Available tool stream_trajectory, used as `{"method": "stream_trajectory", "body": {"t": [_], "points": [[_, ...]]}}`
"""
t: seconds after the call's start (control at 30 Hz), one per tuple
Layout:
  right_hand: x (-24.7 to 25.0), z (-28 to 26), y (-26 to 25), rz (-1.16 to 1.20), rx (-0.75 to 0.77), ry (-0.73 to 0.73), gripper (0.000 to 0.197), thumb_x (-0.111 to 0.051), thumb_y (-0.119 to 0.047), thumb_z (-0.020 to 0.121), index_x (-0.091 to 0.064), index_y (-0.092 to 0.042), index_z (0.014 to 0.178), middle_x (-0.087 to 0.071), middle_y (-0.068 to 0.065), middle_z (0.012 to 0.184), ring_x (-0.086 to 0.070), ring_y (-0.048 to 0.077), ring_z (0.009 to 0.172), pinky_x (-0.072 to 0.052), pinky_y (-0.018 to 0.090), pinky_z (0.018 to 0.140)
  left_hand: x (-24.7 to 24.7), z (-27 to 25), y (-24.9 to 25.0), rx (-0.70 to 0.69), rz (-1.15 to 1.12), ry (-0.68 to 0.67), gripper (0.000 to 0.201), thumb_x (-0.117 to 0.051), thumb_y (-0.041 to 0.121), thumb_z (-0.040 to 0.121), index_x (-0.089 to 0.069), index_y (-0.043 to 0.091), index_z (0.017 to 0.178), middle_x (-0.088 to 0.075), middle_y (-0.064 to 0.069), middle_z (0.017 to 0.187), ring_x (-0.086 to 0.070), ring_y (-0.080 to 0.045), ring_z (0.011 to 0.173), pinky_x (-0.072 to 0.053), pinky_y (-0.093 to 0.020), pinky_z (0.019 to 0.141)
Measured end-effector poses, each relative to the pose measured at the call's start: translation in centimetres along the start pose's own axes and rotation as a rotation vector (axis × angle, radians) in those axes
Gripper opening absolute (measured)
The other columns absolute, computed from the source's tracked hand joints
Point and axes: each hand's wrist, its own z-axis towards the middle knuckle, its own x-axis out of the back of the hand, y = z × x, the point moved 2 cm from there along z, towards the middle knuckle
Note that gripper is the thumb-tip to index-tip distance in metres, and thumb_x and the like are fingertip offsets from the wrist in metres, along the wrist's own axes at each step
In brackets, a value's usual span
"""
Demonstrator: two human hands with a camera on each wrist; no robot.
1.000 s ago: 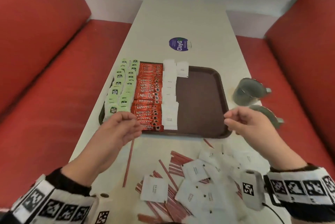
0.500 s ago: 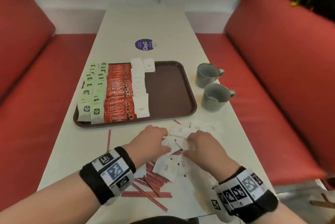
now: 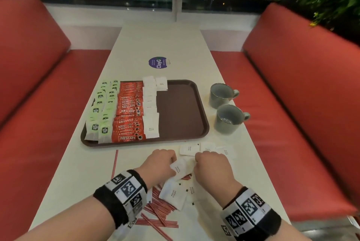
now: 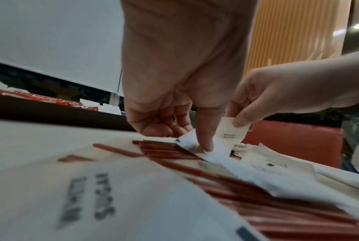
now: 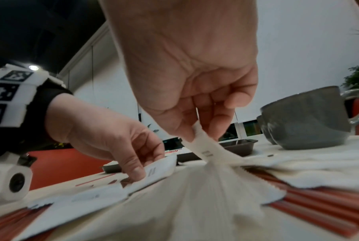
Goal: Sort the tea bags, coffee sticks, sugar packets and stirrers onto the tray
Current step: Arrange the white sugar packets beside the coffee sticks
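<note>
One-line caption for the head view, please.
Both hands, left and right, pick sugar packets off the stirrers near a half-filled tray.

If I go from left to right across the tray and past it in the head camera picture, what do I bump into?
Green tea bags → red coffee sticks → white sugar packets → bare brown tray → two grey mugs.

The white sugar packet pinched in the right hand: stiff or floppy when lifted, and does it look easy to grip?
Probably floppy: the sugar packet bends and trails down from the right hand toward the pile. Likely light, since the fingers lift it by one edge alone. It may drag neighbours along, because it overlaps other packets lying on the red stirrers.
</note>
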Motion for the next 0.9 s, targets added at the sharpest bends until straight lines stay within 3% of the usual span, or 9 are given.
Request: {"method": "stream_trajectory", "body": {"t": [0.13,0.23,0.33,0.4,0.47,0.53,0.63,0.73,0.9], "points": [[0.5,-0.5,2.1,0.190,-0.012,0.176,0.018,-0.043,-0.023,0.094,-0.059,-0.017,0.088,-0.056,-0.001,0.086,-0.057,0.023,0.076,-0.038,0.031,0.060,1.1,-0.6,-0.2,0.027,-0.141,0.006,0.015,-0.062,0.024,0.087,-0.049,0.023,0.081,-0.047,0.011,0.077,-0.045,-0.010,0.073,-0.033,-0.016,0.056],[1.2,-1.0,3.8,0.490,0.080,0.365,0.011,-0.059,-0.019,0.089,-0.069,-0.019,0.083,-0.063,-0.007,0.078,-0.058,0.010,0.071,-0.044,0.024,0.065,2.8,-1.4,-0.6,0.053,-0.322,0.013,0.018,-0.060,0.026,0.090,-0.047,0.024,0.078,-0.051,0.007,0.076,-0.047,-0.009,0.065,-0.038,-0.020,0.060],[2.2,-1.8,4.2,0.727,0.227,0.600,0.012,-0.067,-0.013,0.077,-0.071,-0.024,0.078,-0.065,-0.022,0.082,-0.060,-0.005,0.079,-0.044,0.005,0.070,4.4,-2.7,-0.5,0.108,-0.765,0.023,0.011,-0.056,0.013,0.092,-0.051,0.020,0.100,-0.066,-0.007,0.093,-0.069,-0.021,0.075,-0.057,-0.036,0.069],[2.5,-2.2,3.6,0.782,0.309,0.697,0.013,-0.068,-0.019,0.077,-0.070,-0.027,0.087,-0.065,-0.021,0.092,-0.059,-0.010,0.089,-0.043,0.001,0.076,4.8,-3.3,-0.2,0.104,-0.996,0.051,0.036,-0.056,0.007,0.092,-0.046,0.028,0.119,-0.066,-0.022,0.103,-0.070,-0.033,0.088,-0.059,-0.042,0.075],[2.4,-2.1,2.9,0.784,0.362,0.752,0.015,-0.063,-0.026,0.081,-0.068,-0.028,0.094,-0.066,-0.015,0.099,-0.058,-0.012,0.095,-0.044,0.003,0.077,4.9,-3.6,0.5,0.074,-1.129,0.037,0.047,-0.056,0.004,0.091,-0.043,0.035,0.124,-0.068,-0.022,0.103,-0.070,-0.033,0.091,-0.059,-0.041,0.075],[2.2,-1.6,2.3,0.789,0.388,0.757,0.016,-0.060,-0.028,0.083,-0.067,-0.028,0.097,-0.065,-0.011,0.102,-0.056,-0.012,0.097,-0.044,0.002,0.078,4.9,-3.7,1.3,0.053,-1.252,-0.027,0.039,-0.051,-0.003,0.092,-0.050,0.021,0.123,-0.072,-0.013,0.102,-0.070,-0.027,0.092,-0.059,-0.034,0.070],[1.7,-0.6,1.4,0.724,0.450,0.724,0.017,-0.058,-0.027,0.084,-0.068,-0.024,0.098,-0.064,-0.006,0.105,-0.058,-0.004,0.093,-0.043,0.002,0.081,5.2,-3.7,1.8,0.017,-1.485,-0.155,0.034,-0.042,-0.008,0.091,-0.054,0.002,0.121,-0.068,-0.017,0.112,-0.067,-0.026,0.097,-0.058,-0.030,0.069],[1.3,-0.1,0.5,0.677,0.507,0.653,0.018,-0.056,-0.030,0.089,-0.066,-0.024,0.103,-0.062,-0.005,0.110,-0.060,0.002,0.089,-0.050,0.011,0.075,5.3,-3.7,1.6,-0.004,-1.706,-0.243,0.035,-0.056,0.001,0.084,-0.055,0.002,0.120,-0.066,-0.016,0.106,-0.065,-0.022,0.086,-0.056,-0.030,0.066],[0.9,0.2,-0.6,0.630,0.630,0.506,0.021,-0.052,-0.034,0.094,-0.069,-0.021,0.096,-0.067,-0.005,0.101,-0.064,0.008,0.084,-0.053,0.019,0.074,4.3,-3.1,0.6,0.118,-1.563,-0.137,0.030,-0.046,0.002,0.093,-0.051,0.002,0.122,-0.067,-0.017,0.094,-0.066,-0.024,0.081,-0.056,-0.038,0.069]]}}
